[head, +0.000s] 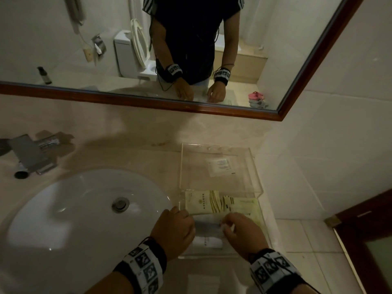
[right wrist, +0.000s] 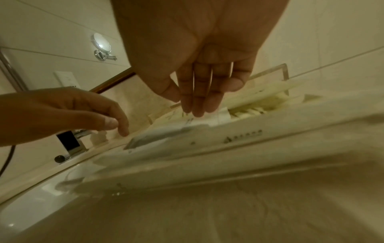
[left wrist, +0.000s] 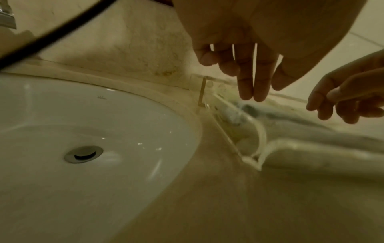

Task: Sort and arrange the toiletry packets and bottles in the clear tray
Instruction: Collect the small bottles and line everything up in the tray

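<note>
The clear tray (head: 216, 145) stands on the counter to the right of the sink. A small white sachet (head: 218, 166) lies in its far half. Cream packets with gold stripes (head: 203, 203) and a paler packet (head: 244, 205) lie in the middle, and a white packet (head: 209, 241) lies near the front. Both hands hover over the near half. My left hand (head: 186, 217) has straight fingers (left wrist: 253, 92) just above the tray's left wall (left wrist: 225, 129) and holds nothing. My right hand (head: 228, 223) points its straight fingers (right wrist: 197, 110) down onto the white packets (right wrist: 207, 131).
The white sink basin (head: 84, 209) lies to the left, with a chrome faucet (head: 31, 151) behind it. A wood-framed mirror (head: 191, 109) hangs above; a dark pump bottle (head: 44, 75) shows in it. Tiled wall and a door (head: 371, 240) close the right side.
</note>
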Demonstrator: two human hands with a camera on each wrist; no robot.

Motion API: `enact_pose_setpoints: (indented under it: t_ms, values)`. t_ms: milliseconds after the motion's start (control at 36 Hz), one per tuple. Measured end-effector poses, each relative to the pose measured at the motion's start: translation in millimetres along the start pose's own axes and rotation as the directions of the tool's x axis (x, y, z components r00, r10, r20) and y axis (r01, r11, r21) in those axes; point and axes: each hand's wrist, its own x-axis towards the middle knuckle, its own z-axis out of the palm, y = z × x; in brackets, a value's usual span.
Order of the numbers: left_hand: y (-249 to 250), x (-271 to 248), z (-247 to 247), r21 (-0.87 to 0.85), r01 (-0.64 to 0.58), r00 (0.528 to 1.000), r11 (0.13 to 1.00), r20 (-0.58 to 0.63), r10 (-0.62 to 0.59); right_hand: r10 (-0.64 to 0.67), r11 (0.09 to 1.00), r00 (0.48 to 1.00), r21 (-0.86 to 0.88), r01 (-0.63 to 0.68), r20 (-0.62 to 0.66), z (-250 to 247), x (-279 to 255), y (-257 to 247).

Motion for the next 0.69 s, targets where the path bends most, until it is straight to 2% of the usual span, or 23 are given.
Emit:
enact_pose_setpoints:
  t_ms: [139, 306, 695]
  values:
    - [4, 24, -25, -0.11, 0.011, 0.999, 0.994, -0.044, -0.016, 0.049, 0.999, 0.992, 0.02, -0.047, -0.114, -14, 14, -1]
    - [3, 55, -38, -0.146, 0.029, 0.997, 0.989, -0.071, -0.04, 0.087, 0.996, 0.982, 0.03, -0.083, -0.166, -26, 36, 1]
    - [2, 124, -21, -0.119, 0.12, 0.992, 0.986, 0.046, -0.116, 0.124, 0.987, 0.987, -0.085, -0.133, -0.106, -44, 96, 8]
